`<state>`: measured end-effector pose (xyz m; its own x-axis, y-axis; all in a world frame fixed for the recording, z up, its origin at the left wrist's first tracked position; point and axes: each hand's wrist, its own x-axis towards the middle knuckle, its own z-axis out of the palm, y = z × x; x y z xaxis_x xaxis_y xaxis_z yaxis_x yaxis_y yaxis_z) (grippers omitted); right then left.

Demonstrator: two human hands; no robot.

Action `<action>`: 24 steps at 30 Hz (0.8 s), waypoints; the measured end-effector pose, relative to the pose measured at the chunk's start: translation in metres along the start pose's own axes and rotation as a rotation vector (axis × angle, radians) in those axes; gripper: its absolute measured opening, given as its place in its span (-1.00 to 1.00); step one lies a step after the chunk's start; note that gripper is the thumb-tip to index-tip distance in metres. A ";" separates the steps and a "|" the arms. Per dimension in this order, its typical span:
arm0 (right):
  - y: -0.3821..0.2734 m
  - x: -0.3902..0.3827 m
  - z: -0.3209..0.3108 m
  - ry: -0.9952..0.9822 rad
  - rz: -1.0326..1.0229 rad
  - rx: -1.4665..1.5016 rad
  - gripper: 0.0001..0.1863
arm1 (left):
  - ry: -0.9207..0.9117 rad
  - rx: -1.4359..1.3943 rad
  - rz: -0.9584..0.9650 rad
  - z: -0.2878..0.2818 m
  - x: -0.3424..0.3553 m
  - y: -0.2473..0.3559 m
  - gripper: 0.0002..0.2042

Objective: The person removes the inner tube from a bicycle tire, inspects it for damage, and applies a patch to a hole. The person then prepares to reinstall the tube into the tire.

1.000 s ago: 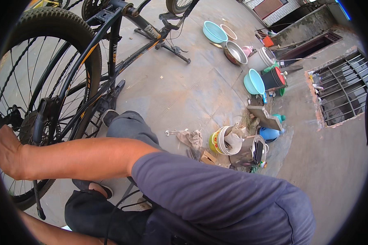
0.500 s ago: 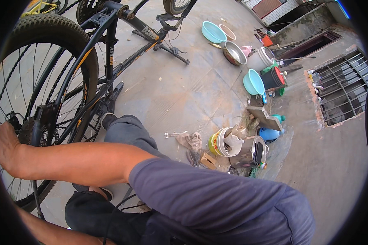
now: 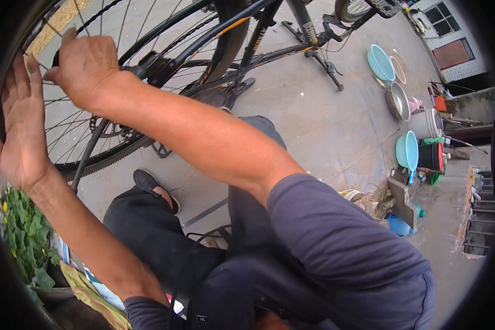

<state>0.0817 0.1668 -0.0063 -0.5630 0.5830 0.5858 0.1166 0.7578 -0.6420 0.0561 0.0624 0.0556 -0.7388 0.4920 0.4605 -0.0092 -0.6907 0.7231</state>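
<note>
A black bicycle with orange stripes [image 3: 234,22] stands propped across the top. My left hand [image 3: 23,126] is raised at the far left against the spoked wheel, palm showing and fingers stretched out. Just right of it, my right hand [image 3: 88,69] has its fingers curled at the wheel among the spokes; what it grips is hidden. A disc rotor [image 3: 111,130] shows below my right hand, near a dark tube [image 3: 92,137]. My dark-trousered legs and a shoe [image 3: 146,181] are beneath my arms.
Leafy plants [image 3: 27,236] and a patterned cloth [image 3: 91,291] lie at lower left. Along the right are blue-green basins [image 3: 380,63], a metal pan [image 3: 397,102], several buckets [image 3: 423,122], a blue jug [image 3: 397,223], a broken slab [image 3: 402,201] and a barred window [image 3: 481,209].
The view has shifted, bringing plants into sight at the left. Both hands have moved up the wheel; my left hand has risen from the bottom edge with its fingers spread.
</note>
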 end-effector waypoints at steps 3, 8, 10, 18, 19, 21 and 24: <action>-0.012 0.001 -0.012 0.028 -0.023 0.074 -0.49 | -0.485 -0.812 -0.295 -0.061 0.027 0.012 -0.27; -0.007 0.004 -0.021 -0.034 -0.039 -0.018 -0.45 | -0.352 -0.914 -0.282 -0.098 0.020 0.031 -0.20; -0.003 0.004 -0.023 -0.049 -0.025 -0.070 -0.44 | -0.309 -0.951 -0.304 -0.101 0.014 0.030 -0.18; -0.005 0.002 -0.025 -0.021 -0.045 -0.101 -0.43 | -0.260 -0.971 -0.299 -0.107 0.003 0.034 -0.22; -0.005 0.002 -0.025 -0.021 -0.046 -0.099 -0.43 | -0.264 -0.956 -0.296 -0.106 0.001 0.036 -0.23; -0.006 0.002 -0.023 -0.021 -0.049 -0.096 -0.43 | -0.272 -0.934 -0.287 -0.104 -0.003 0.037 -0.25; -0.003 0.003 -0.025 -0.014 -0.056 -0.103 -0.43 | -0.288 -0.921 -0.280 -0.099 -0.007 0.039 -0.29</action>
<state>0.0999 0.1736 0.0101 -0.5820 0.5352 0.6123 0.1678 0.8157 -0.5536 -0.0060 -0.0200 0.0297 -0.4406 0.7245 0.5300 -0.7650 -0.6119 0.2006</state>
